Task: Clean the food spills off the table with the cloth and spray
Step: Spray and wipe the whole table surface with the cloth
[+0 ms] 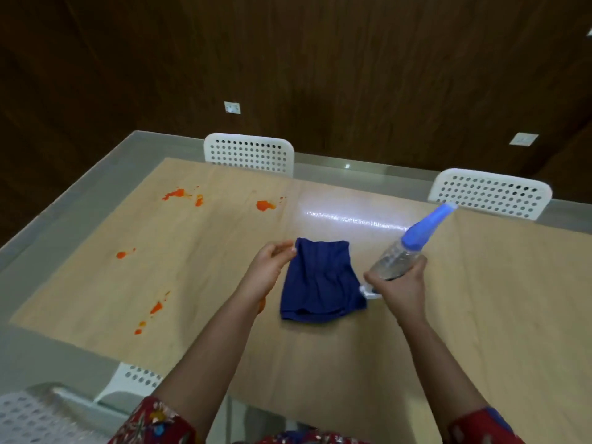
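— How many cloths and bottles?
— One blue cloth point(320, 280), one spray bottle point(397, 257).
— Orange spills point(177, 193) on the surface point(480, 283)?
— Roughly six clusters, one partly behind a wrist.
— Chairs?
— Two white chairs point(249, 152) across; at least one more near-left, count unclear.
— Hands, wall plates?
— Two: left hand point(269, 267), right hand point(397, 290). Two wall plates point(232, 108).

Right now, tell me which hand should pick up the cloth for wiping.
Left. The left hand is empty and open at the far corner of the cloth, with the orange spills on its side; the right hand grips the spray bottle.
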